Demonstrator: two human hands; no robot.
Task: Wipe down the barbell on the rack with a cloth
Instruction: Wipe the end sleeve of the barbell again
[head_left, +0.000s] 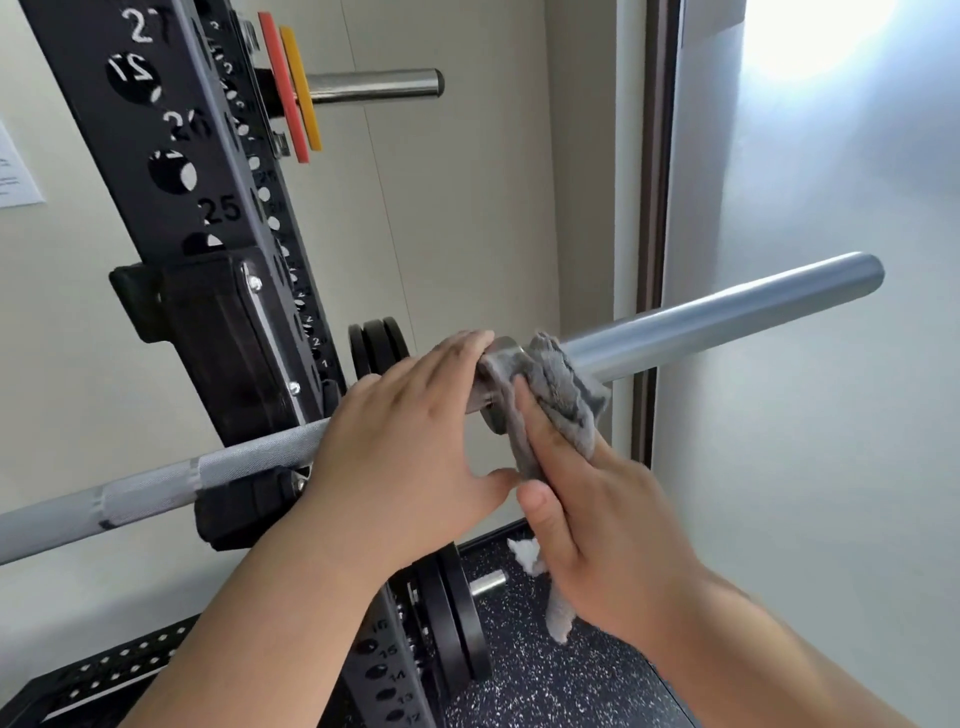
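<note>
At the black numbered rack upright (171, 156), the long grey steel barbell (727, 317) lies across the black hook (234, 499), its smooth sleeve pointing right toward the pale wall. The left hand (405, 441) rests on the bar just outside the hook, fingers (457, 353) nearly straight and laid over the top, gripping nothing. The right hand (597, 519) holds the grey fluffy cloth (558, 384), thumb pinching it against the fingers. The cloth's upper part is bunched over the collar where sleeve meets shaft, and a loose tail hangs below the palm.

The step in hand appears to be cleaning this collar joint. To do it well, the cloth should wrap fully round the shoulder and twist back and forth so the groove is reached, then draw outward along the sleeve in one firm pass. The left hand would best press down to stop the bar rolling. Gathering the dangling tail would keep it from snagging.
</note>
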